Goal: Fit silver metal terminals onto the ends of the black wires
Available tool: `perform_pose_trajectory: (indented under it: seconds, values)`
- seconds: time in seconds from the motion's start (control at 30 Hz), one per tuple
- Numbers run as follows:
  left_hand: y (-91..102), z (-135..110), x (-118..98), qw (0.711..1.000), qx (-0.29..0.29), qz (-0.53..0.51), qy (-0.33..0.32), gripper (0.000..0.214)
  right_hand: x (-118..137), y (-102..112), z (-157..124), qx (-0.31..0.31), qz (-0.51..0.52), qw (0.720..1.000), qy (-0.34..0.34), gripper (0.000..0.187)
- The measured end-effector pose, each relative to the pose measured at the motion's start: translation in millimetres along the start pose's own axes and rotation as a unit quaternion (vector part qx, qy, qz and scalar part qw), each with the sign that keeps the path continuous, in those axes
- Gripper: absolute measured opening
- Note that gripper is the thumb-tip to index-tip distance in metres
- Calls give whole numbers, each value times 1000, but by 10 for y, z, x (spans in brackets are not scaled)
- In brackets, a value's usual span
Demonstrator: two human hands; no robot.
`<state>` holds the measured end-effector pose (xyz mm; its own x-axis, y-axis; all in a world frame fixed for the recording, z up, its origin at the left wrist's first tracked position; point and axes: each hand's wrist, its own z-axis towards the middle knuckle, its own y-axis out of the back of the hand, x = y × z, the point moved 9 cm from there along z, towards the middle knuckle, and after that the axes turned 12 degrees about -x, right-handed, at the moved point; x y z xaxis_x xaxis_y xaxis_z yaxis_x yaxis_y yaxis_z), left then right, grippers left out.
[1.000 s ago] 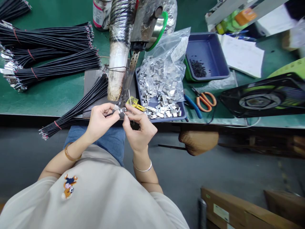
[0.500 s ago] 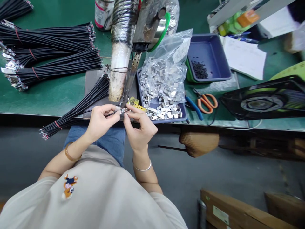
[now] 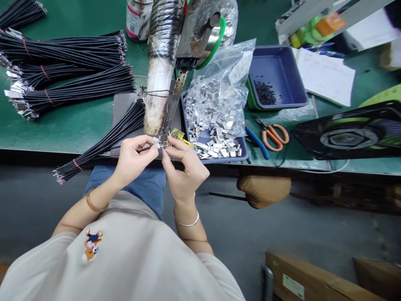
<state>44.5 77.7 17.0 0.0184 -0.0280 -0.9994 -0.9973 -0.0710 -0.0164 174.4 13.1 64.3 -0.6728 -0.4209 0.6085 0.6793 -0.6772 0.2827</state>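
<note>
The left hand [image 3: 133, 161] gripped a black cable [image 3: 144, 149] by the counter [image 3: 69, 136] edge. What the right hand [image 3: 184, 171] gripped was unclear.

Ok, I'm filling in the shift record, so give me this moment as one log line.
left hand: pinching black cable; right hand: close by, grip unclear; rightward: tray of metal pieces, scissors; leftward: cable bundles

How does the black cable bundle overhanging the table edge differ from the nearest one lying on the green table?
The overhanging black cable bundle slants; the black cable bundle on the green table lies nearly level. The former's left end shows red-and-pale tips; the latter's, shiny metal pieces. Both have red bands.
</note>
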Motion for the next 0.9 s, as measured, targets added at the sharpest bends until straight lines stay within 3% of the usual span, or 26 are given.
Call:
perform_pose_trajectory:
  seconds: [0.23,0.53,0.77,0.9]
  values:
    - [-27,-8,97,999,3,24,36,15,-69,7,-26,-2,-19,999,-26,10]
    - [-24,-28,-7,999,9,44,-1,14,27,10,-11,-3,-20,1000,19,12]
    - [-62,-43,84,997,54,51,19,16,62,17,-42,36,-34,995,82,13]
    - [-145,-97,28,989,144,16,34,19,88,3,-47,67,-33,989,125,13]
